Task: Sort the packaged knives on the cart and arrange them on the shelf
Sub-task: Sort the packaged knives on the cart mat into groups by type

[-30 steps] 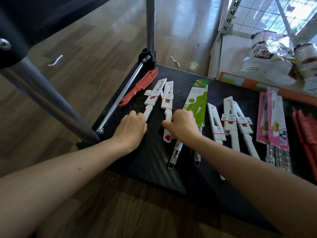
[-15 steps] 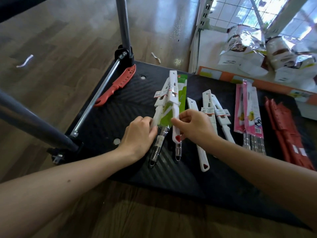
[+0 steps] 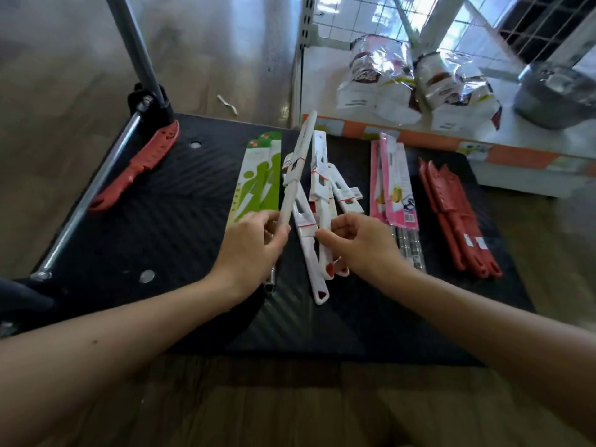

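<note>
Left grip (image 3: 254,250) is pinching the handle end of a white sheathed knife (image 3: 298,162). Its fingers are curling round the handle, and the blade end is tilting up and away over the cart. Right grip (image 3: 358,243) is pinching a second white knife (image 3: 319,188) by the handle, thumb and fingers closing on it, with the red-tipped butt pointing back at the person. At least two more white knives (image 3: 314,275) are lying crossed beneath on the black cart deck (image 3: 161,221). Green card pack (image 3: 258,175) is lying just left, its near end hiding behind the left grip. Pink packs (image 3: 392,185) are lying to the right, then a stack of red knives (image 3: 458,221). A single red knife (image 3: 145,162) is lying far left beside the cart's metal bar (image 3: 101,177). Shelf (image 3: 522,182) is standing behind the cart, carrying bagged goods (image 3: 380,75).
</note>
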Tool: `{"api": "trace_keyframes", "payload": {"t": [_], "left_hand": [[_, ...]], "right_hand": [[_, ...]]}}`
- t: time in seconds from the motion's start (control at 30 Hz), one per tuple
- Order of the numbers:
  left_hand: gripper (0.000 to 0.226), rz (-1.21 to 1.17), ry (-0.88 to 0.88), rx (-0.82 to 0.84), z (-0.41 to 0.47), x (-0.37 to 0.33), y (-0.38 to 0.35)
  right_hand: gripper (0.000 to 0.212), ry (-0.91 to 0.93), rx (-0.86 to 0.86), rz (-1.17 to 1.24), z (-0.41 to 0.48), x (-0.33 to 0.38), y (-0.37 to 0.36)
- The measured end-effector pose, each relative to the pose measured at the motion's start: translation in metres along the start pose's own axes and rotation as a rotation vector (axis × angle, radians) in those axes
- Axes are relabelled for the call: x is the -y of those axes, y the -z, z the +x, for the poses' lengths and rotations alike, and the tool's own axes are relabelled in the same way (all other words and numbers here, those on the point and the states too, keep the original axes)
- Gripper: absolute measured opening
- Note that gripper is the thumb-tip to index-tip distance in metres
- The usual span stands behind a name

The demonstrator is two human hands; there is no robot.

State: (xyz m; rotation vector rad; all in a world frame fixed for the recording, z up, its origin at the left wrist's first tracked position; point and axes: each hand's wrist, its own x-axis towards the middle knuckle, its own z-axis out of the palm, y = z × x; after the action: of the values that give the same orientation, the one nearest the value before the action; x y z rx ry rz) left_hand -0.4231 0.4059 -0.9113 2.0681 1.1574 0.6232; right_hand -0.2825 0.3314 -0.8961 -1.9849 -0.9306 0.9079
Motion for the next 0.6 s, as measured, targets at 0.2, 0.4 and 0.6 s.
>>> {"api": "trace_keyframes", "payload": {"t": [0.2, 0.4, 0.6], "left_hand": [[0.03, -0.061, -0.034, 0.089, 0.001, -0.024, -0.028], [0.029, -0.151, -0.016, 0.141, 0.002, -0.046, -0.055], [0.027, -0.182, 0.021, 0.169, 0.001, -0.053, -0.068]], "right_hand": [[0.012, -0.071, -0.058, 0.052, -0.016, -0.023, 0.026], [0.015, -0.073, -0.174, 0.038, -0.017, -0.036, 0.048], [0.019, -0.092, -0.203, -0.03, -0.012, -0.045, 0.062]]}}
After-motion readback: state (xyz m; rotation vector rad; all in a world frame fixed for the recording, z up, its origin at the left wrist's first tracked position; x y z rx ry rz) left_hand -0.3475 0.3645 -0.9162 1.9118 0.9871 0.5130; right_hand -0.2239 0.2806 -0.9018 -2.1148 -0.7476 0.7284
